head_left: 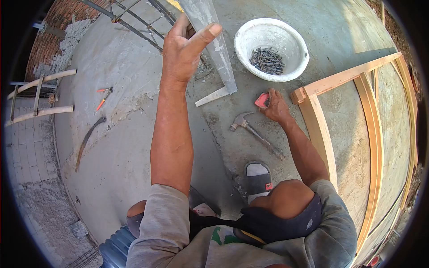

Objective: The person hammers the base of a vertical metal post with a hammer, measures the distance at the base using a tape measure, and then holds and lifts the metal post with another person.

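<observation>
My left hand [181, 51] grips a long grey, cement-smeared board [219, 58] near the top of the view, the thumb across its face and the fingers partly hidden behind it. A short pale strip [212, 96] meets the board's lower end at an angle. My right hand [277, 106] is closed around a red and black tape measure [262, 100], low over the concrete floor. Just below lies a claw hammer [255, 132], its head toward the left. Above the right hand stands a white basin [292, 67] with many nails [268, 61] in it.
A wooden frame [321, 129] lies along the right side. Orange-handled pliers [103, 99] and a dark curved bar [87, 140] rest on the floor at left. A rebar cage [134, 20], a bamboo ladder [42, 82] and a blue water jug [116, 248] are also around.
</observation>
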A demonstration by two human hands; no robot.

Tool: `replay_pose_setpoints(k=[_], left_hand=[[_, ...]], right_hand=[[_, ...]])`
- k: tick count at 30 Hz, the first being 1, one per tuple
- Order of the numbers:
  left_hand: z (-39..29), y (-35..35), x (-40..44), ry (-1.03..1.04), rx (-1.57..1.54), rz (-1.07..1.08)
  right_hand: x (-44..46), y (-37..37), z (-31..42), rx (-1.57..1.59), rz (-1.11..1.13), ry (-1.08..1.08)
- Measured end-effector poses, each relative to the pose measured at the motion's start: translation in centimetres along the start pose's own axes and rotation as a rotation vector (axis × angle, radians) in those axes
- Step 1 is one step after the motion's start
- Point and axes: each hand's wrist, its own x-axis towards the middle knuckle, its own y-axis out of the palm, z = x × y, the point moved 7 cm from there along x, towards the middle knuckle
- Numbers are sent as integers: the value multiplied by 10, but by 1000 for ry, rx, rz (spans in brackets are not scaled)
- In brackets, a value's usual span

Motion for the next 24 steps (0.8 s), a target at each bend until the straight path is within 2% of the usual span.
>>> replay_pose_setpoints(k=[7,16,19,22,24], left_hand=[[-4,1,-2,44,-1,-1],[-7,4,-1,-16,-35,5],[-5,1,1,6,-30,-48],[-6,0,0,-12,-55,-39],[-4,-1,-2,-32,-36,-32]], right_hand=[[1,-1,1,-2,18,4],[4,3,-3,-23,14,-13],[2,1,-1,-31,-20,-15],[3,0,1,-15,95,8],[1,3,3,7,93,-14]])
